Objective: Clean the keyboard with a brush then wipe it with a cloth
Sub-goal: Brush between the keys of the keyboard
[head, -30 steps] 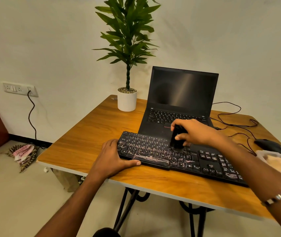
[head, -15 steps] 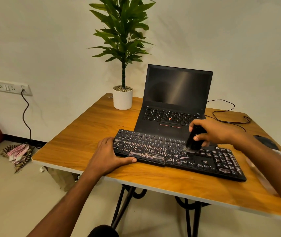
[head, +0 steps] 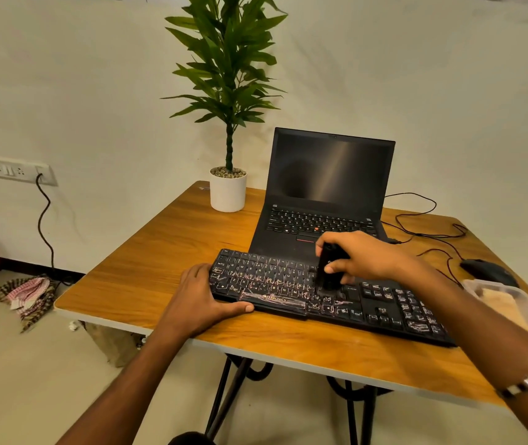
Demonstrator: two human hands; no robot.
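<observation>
Head view of a wooden tabletop on black metal legs, set against a pale wall. A black keyboard lies near the front edge, running toward the right edge. The left hand rests at the keyboard's left end, thumb along its front rim. The right hand grips a black brush, held upright with its lower end on the keys right of centre. Behind the keyboard stands an open laptop with a dark screen; a potted plant occupies the back-left corner. A black mouse and cables lie toward the right edge, beside a clear plastic container. A wall socket and a checked cloth on the floor appear at left.
</observation>
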